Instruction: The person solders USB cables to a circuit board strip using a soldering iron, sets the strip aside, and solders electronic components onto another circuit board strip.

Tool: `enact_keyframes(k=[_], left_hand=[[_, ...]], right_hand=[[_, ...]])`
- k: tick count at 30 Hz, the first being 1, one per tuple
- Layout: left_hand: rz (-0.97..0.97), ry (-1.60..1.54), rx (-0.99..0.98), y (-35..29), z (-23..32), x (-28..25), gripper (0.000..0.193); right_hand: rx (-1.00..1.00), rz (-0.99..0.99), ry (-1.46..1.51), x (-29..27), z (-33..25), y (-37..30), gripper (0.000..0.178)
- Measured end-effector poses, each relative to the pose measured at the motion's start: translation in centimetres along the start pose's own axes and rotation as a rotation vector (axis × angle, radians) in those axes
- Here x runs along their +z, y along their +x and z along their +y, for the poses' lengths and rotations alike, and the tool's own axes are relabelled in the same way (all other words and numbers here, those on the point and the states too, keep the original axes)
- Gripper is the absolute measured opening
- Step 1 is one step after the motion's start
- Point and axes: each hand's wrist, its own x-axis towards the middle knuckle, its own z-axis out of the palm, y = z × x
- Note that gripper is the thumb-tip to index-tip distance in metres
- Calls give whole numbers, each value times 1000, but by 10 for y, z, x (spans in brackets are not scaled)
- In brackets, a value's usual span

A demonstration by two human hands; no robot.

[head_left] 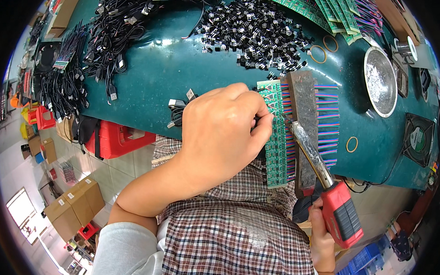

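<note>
My left hand (pixel 224 130) is closed in a pinch at the left edge of a green circuit board panel (pixel 274 135). A bit of black cable shows between its fingertips, and black cable with USB plugs (pixel 178 110) sticks out behind the hand. In my right hand (pixel 321 233) is a red-and-black soldering iron (pixel 335 206). Its metal barrel slants up to the left, and the tip end lies over the wires beside the panel. Rows of coloured wires (pixel 327 124) run from the panel under a dark bar (pixel 304 129) lying across them.
Small black parts with metal pins (pixel 255 34) are heaped at the back. Black USB cables (pixel 112 37) lie at the left, and more green panels (pixel 317 10) at the back right. A metal bowl (pixel 380 81), rubber bands (pixel 352 144) and a small fan (pixel 418 139) are on the right.
</note>
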Motion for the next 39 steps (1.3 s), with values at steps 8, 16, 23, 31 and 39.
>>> enact_keyframes(k=[8,16,23,31,39], left_hand=[[29,1,9,0,1,4,15],[45,4,4,-1,3,5,16],[47,-25,-16,-3,0,5,16],[33,-25,-22,-3,3,4,16],[105,153,139,26,-8,-34,10]], right_hand=[[-102,-98,34,6,-4,10,24],[-73,-83,22,1,0,3,25],[-78,-54,-2,1,-2,2,25],[-130,-92,33,-4,12,4,24],[37,-25,310,4,11,-4,12]])
